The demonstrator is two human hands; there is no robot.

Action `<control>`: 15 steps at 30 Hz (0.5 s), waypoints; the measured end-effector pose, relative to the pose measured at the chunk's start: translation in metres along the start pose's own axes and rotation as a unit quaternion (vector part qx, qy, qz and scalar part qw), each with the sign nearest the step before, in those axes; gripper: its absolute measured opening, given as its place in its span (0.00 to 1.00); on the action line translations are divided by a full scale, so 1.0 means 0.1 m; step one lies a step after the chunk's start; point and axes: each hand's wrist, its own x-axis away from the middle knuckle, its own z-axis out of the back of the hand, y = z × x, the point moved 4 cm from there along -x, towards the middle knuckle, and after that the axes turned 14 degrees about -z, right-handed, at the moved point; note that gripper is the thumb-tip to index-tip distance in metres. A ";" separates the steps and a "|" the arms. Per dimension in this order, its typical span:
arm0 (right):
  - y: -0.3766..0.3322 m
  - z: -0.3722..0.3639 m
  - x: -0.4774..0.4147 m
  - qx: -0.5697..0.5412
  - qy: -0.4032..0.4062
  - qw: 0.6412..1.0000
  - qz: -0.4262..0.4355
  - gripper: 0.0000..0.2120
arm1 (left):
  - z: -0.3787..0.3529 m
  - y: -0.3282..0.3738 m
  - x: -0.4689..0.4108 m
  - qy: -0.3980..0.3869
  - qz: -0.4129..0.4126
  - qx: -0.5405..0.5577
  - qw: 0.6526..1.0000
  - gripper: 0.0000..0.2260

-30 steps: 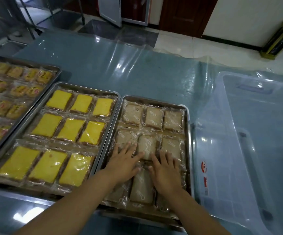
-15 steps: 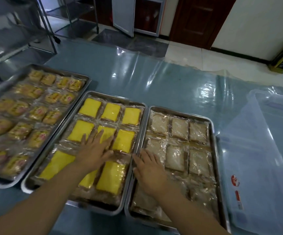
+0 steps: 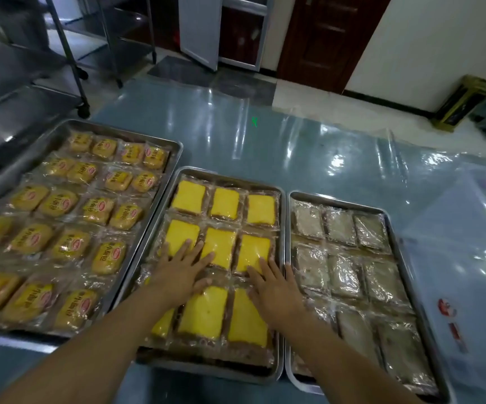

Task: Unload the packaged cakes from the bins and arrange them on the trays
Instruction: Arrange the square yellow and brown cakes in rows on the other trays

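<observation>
head | left hand (image 3: 180,275) flat, fingers spread, on yellow packaged cakes (image 3: 223,249) in middle tray (image 3: 230,177) | right hand (image 3: 276,287) flat, spread, on same tray's right column | nothing gripped | risk: heavy press squashes soft cakes, or slick wrappers skid and break rows

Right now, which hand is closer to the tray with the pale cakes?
Right. The right hand lies beside the pale-cake tray; the left hand rests farther left on yellow cakes.
</observation>
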 end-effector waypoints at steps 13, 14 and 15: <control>-0.27 -0.05 0.47 -0.005 0.042 0.999 -0.028 0.28 | -0.19 0.04 0.34 0.062 -0.122 0.000 0.991 0.30; -0.30 -0.08 0.53 -0.002 0.035 0.999 -0.027 0.28 | -0.21 0.07 0.38 0.062 -0.136 -0.004 0.989 0.30; -0.32 -0.10 0.58 0.000 0.026 0.999 -0.029 0.28 | -0.24 0.09 0.41 0.059 -0.142 -0.007 0.988 0.31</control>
